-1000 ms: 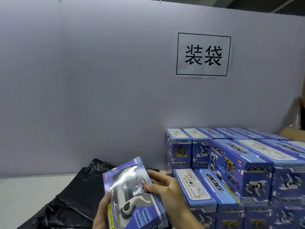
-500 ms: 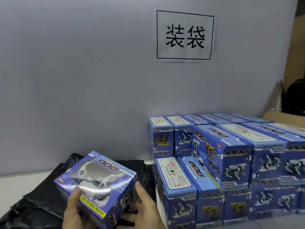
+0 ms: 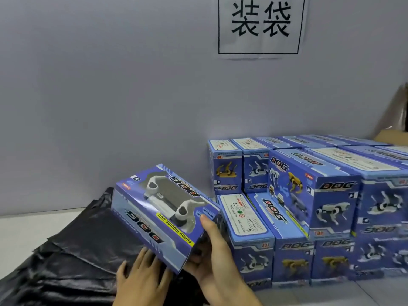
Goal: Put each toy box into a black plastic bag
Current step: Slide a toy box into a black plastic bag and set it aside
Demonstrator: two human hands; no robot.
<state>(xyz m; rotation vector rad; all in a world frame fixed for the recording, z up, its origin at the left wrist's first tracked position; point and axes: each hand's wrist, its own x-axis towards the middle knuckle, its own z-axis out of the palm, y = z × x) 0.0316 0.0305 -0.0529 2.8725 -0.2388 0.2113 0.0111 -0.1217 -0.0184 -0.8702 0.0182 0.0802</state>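
A blue toy box with a white robot dog behind its window is held tilted above a pile of black plastic bags. My right hand grips the box at its right end, thumb on top and fingers underneath. My left hand lies flat, fingers spread, on the black bags just below the box's near edge. To the right stands a stack of several identical blue toy boxes, two layers high.
A grey partition wall with a white paper sign rises right behind the table. The white tabletop shows at the left. A brown cardboard carton stands at the far right behind the stack.
The box has turned from nearly upright to lying tilted, window side up. My left hand has left the box and now rests on the bags. The view has tipped down.
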